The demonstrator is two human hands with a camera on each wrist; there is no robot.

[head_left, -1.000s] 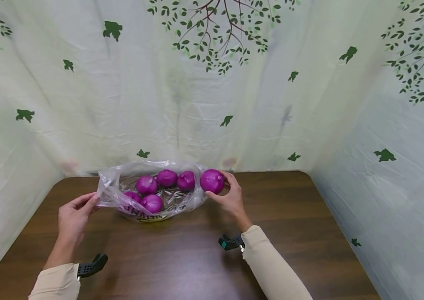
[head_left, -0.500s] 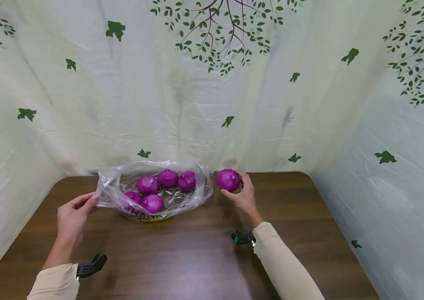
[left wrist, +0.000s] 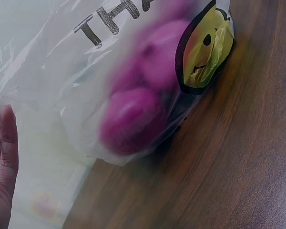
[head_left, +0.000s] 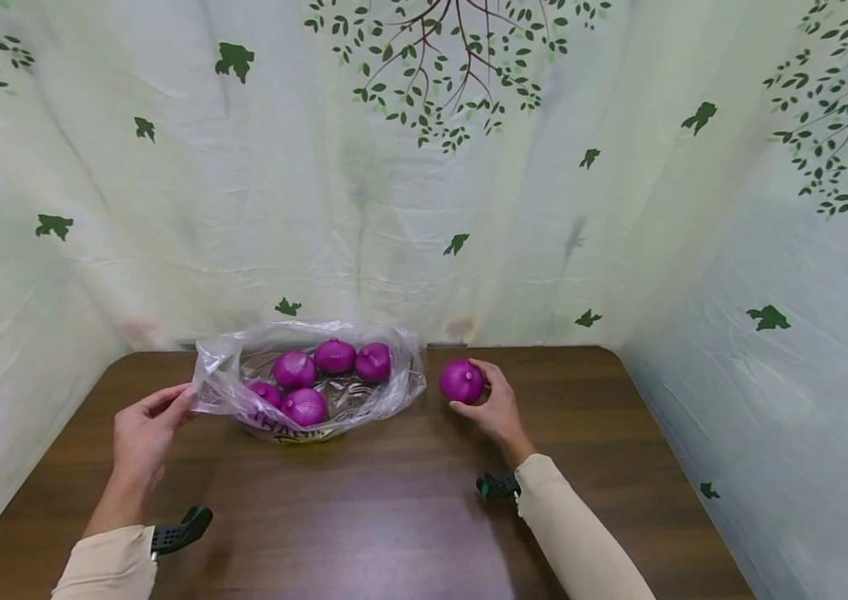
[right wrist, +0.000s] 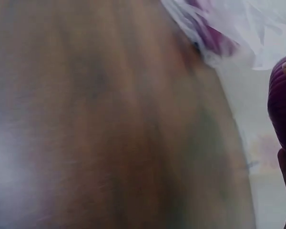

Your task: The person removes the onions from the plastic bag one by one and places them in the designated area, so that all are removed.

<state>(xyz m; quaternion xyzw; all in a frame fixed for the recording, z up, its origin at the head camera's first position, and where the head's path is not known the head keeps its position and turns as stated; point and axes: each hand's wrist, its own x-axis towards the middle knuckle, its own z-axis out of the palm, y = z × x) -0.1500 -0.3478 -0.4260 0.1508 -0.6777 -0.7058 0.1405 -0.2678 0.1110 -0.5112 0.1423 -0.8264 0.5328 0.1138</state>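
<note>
A purple onion (head_left: 460, 382) sits in the grip of my right hand (head_left: 494, 404), fingers on its far side and thumb at its near side, to the right of the bag. In the right wrist view the same onion (right wrist: 280, 105) shows at the right edge. My left hand (head_left: 144, 437) pinches the left edge of a clear plastic bag (head_left: 217, 375) between thumb and fingers. Several more purple onions (head_left: 294, 370) lie inside the bag. Through its side in the left wrist view I see an onion (left wrist: 133, 121) and a yellow smiley print (left wrist: 207, 52).
The bag rests near the back of a brown wooden table (head_left: 363, 517). Behind and on both sides hangs a pale curtain (head_left: 393, 208) printed with leaves and branches. Each wrist wears a black strap (head_left: 182, 531).
My right hand has carried the onion rightward from the bag's right edge, then a little toward me. The bag's right edge has shifted slightly right. My left hand stays at the bag's left edge.
</note>
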